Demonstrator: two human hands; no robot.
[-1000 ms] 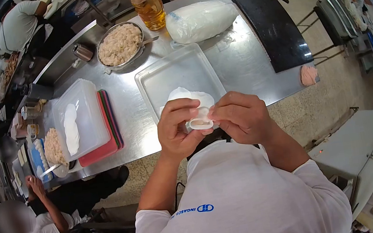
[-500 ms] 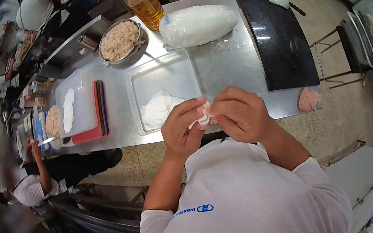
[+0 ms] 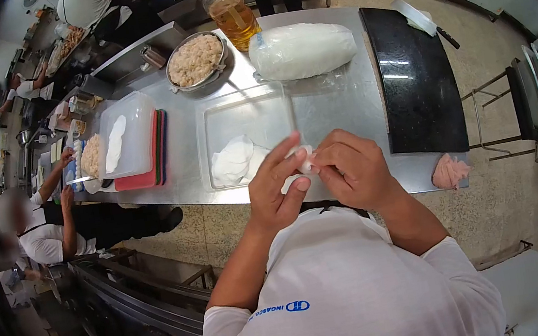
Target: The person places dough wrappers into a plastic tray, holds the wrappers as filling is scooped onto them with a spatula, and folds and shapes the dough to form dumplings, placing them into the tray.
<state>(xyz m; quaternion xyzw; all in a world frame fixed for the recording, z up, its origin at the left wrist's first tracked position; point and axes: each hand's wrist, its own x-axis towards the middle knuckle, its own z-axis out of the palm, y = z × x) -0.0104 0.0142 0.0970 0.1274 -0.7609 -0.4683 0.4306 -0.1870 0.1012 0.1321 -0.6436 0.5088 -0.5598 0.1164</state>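
Observation:
A small white dumpling (image 3: 307, 157), its thin wrapper gathered, is held up between my two hands in front of my chest. My right hand (image 3: 352, 164) pinches it at the right side with thumb and fingers. On its left, my left hand (image 3: 277, 184) has thumb and fingers spread apart, with one fingertip close against the dumpling; whether it touches is hard to tell. Just beyond my left hand, several round white wrappers (image 3: 235, 160) lie overlapping in a clear shallow tray (image 3: 243, 106).
Behind the tray stand a bowl of pale minced filling (image 3: 197, 61), an oil bottle (image 3: 234, 18) and a plastic-wrapped white bundle (image 3: 303, 51). A black board (image 3: 415, 79), a cleaver (image 3: 424, 21) and a pink cloth (image 3: 450, 171) are at right. A co-worker (image 3: 51, 229) works at left.
My left fingers have opened away from the dumpling, while my right hand keeps its pinch. The view has shifted slightly, and the co-worker's arm at left reaches further out.

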